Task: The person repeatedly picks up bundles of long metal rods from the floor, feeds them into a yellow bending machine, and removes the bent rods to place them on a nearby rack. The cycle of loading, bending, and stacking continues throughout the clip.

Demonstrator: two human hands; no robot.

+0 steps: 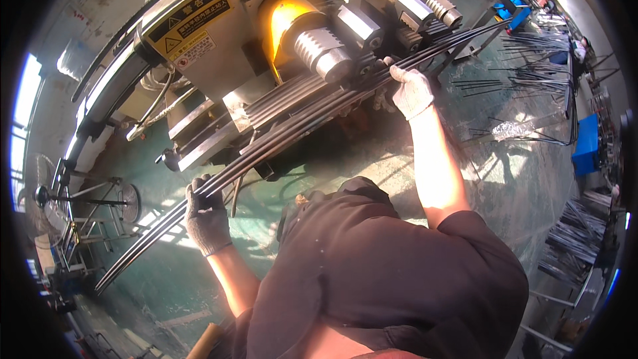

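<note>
Several long, thin dark metal rods (282, 136) run slantwise across the view from the lower left up to the far right. My left hand (209, 219), in a grey glove, is closed around the bundle toward its near left part. Farther along, my right hand (412, 90), in a pale glove, grips the same rods beneath the machine's rollers; part of its fingers is hidden behind them. Both arms are stretched wide apart. Just beyond the rods stands a bending-type machine with a ridged metal roller (322, 53) and a yellow cover (282, 20).
A warning plate (189, 23) is on the machine's left housing. Flat steel bars (282, 100) lie along its front. A standing fan (126, 203) is at the left. Racks of bent rods (538, 70), a blue box (586, 146) and rod stacks (575, 233) line the right side.
</note>
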